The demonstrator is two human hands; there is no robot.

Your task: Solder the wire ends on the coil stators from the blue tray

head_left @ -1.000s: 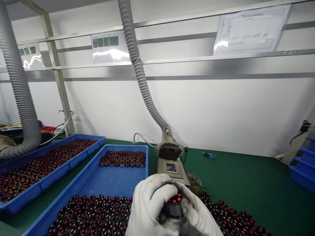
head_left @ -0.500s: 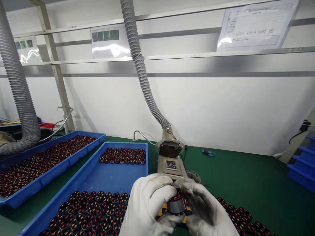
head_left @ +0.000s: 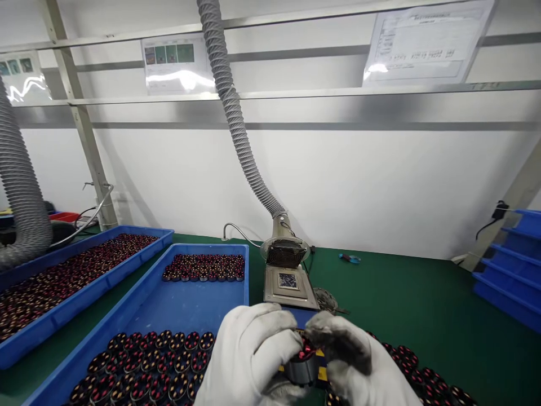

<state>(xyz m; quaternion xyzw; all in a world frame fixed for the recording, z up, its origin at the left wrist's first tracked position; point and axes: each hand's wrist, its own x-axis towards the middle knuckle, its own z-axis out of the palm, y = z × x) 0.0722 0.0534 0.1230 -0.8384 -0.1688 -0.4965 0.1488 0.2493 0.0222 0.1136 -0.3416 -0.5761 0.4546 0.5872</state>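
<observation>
Both my hands wear white gloves with grey-stained fingertips. My left hand is closed around a small round black coil part, a dark ring with red windings showing at its top. It is tilted so that its smooth side wall faces me. Close at its right, my right hand has its fingers curled, their tips by the upper edge of the part. Whatever those fingers hold, if anything, is hidden. Behind the hands stands a metal solder pot with a square opening of shiny grey surface.
A blue tray holds rows of the same parts; another long blue tray is full of them. More parts lie at right. A ribbed exhaust hose hangs over the pot. Small cutters and stacked blue trays are farther right.
The view has shifted slightly right. My right hand's fingers have drawn a little away from the coil part, while my left hand keeps its grip on it.
</observation>
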